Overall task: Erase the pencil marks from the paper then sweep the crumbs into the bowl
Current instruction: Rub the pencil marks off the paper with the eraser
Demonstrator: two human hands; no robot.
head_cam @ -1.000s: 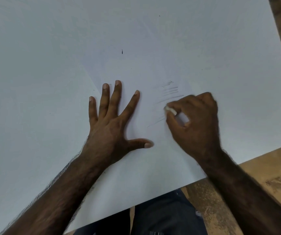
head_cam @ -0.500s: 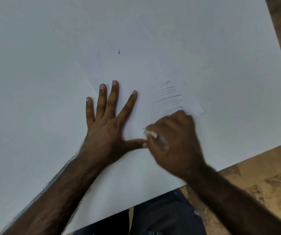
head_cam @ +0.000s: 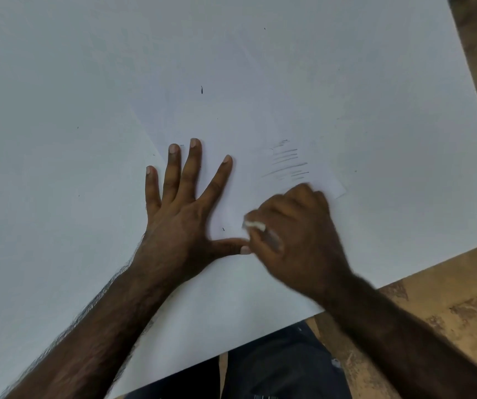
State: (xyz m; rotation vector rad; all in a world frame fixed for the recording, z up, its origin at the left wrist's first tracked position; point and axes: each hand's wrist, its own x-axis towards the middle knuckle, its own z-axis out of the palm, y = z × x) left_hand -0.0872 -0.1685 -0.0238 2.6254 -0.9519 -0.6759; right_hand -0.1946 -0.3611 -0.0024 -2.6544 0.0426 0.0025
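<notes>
White tabletop (head_cam: 59,96) fills most of view, near edge running diagonally low-left to right; worn brown floor (head_cam: 447,298) past near-right edge and far-right corner. Plenty of bare surface far and left of hands. White paper sheet (head_cam: 231,125) lying flat mid-table, turned diagonal, near-right corner just right of right hand (head_cam: 297,240). Grey pencil strokes (head_cam: 286,164) on sheet's right part, lines running left-right with slight tilt, just beyond right knuckles. Left hand (head_cam: 179,214) palm down on sheet, fingers straight and splayed, thumb stretched right, tip meeting right hand. Right hand curled, pinching small white eraser (head_cam: 256,225) against sheet, blurred. Tiny dark crumb (head_cam: 201,89) on far part.
</notes>
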